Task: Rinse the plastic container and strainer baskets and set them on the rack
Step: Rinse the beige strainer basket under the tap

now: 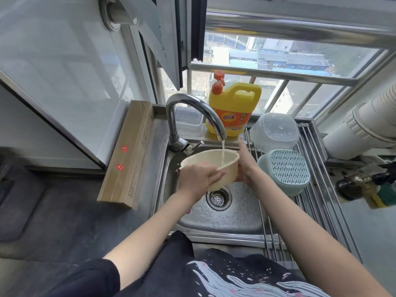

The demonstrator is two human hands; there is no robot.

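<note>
A cream plastic basket (205,161) is held over the steel sink (231,217), under the running faucet (192,116). Water falls into its open top. My left hand (197,179) grips its near rim and wall. My right hand (246,163) holds its right side, fingers pointing up. On the roll-up rack (317,202) to the right, a clear plastic container (275,132) lies upside down. In front of it a pale green strainer basket (287,170) also lies upside down, slotted bottom facing up.
A yellow dish soap jug (232,110) with an orange pump stands behind the sink, beside a clear rectangular box (188,121). A long cardboard box (128,155) lies on the counter at the left. A white duct (362,127) and a sponge (383,196) sit at the right.
</note>
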